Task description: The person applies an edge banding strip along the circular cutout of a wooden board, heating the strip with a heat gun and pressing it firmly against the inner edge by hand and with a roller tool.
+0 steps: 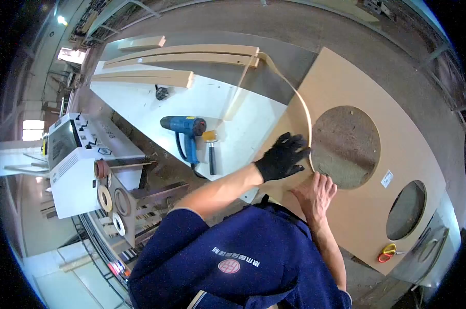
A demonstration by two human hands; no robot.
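A thin pale edging strip (303, 106) arches up from the left rim of the large round cut-out in a wood-coloured panel (341, 82). My left hand (283, 157), in a black glove, has its fingers apart, with the fingertips against the strip near that rim. Bare and just below it, my right hand (317, 196) has its fingers curled closed at the strip's lower end by the cut-out's edge. The strip's far end loops back over the white table (135, 103).
Left of the panel, a blue heat gun (186, 131) and a small roller (211, 149) lie on the table. Long curved wooden pieces (192, 54) rest behind them. Scissors (387, 252) lie near the panel's lower right edge. A white machine (83, 159) stands left, beside tape rolls (104, 199).
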